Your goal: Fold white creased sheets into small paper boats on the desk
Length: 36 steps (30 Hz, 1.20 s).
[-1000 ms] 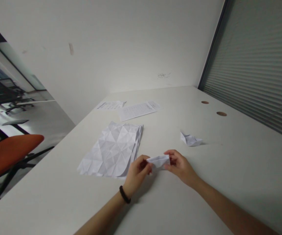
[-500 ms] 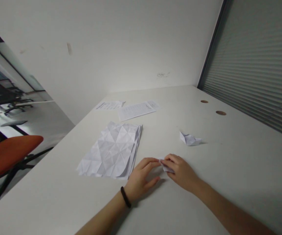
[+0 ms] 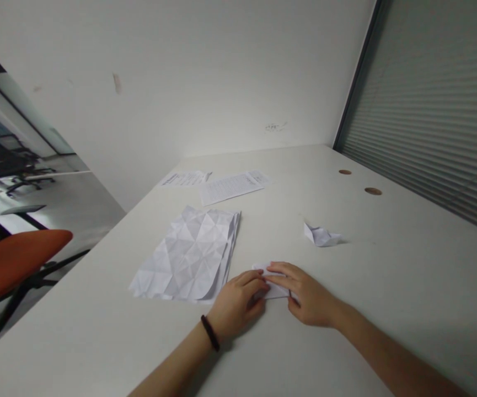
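A small folded piece of white paper (image 3: 277,291) lies on the table between my two hands. My left hand (image 3: 241,298), with a black band at its wrist, has its fingers bent over the paper's left side and hides part of it. From the right, my right hand (image 3: 307,295) grips the paper's edge, fingers on top and thumb at the near side. Beyond my right hand sits a folded paper boat (image 3: 322,236), apart from both hands. Left of my hands lies a stack of creased white sheets (image 3: 188,251).
Two printed sheets, one a long page (image 3: 233,187) and the other a smaller page (image 3: 184,178), lie toward the back of the white table (image 3: 387,264). Two round holes show near its right edge, beside a blind-covered window. An orange chair (image 3: 23,251) stands at the left.
The folded paper now lies flatter and shows more of its surface. My left hand has closed in on its left side, and my right hand has shifted slightly right with its fingers spread along it.
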Tool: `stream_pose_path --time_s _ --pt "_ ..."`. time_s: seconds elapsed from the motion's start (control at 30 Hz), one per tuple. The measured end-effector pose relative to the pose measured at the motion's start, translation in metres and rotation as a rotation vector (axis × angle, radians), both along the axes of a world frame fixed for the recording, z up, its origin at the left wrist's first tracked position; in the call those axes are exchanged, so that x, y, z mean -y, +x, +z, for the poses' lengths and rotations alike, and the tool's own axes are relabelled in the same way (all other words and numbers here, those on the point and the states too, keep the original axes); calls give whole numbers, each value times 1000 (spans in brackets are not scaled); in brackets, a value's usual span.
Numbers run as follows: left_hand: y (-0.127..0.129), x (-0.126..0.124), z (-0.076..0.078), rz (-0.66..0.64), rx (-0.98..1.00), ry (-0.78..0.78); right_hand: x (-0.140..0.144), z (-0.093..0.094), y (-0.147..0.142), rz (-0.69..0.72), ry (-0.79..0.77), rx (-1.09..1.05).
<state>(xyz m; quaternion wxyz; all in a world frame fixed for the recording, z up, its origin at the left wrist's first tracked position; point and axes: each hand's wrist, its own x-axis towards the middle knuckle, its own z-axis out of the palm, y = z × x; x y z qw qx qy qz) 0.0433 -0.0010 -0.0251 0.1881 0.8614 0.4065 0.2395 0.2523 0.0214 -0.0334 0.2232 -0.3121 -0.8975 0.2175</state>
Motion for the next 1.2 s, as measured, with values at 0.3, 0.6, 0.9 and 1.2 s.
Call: stream_pose_path --time_s 0.3,0.6,0.9,1.2 --pt "-2 -3 5 47 -2 21 -7 1 0 -10 39 -51" --pt "0 -3 -7 163 154 -74 -5 -4 -9 -187 -46 -184" --pt "1 -3 -7 115 176 -129 0 -3 -12 -147 11 -44" --pt "10 1 -2 171 355 -77 2 0 -17 -163 -50 -97"
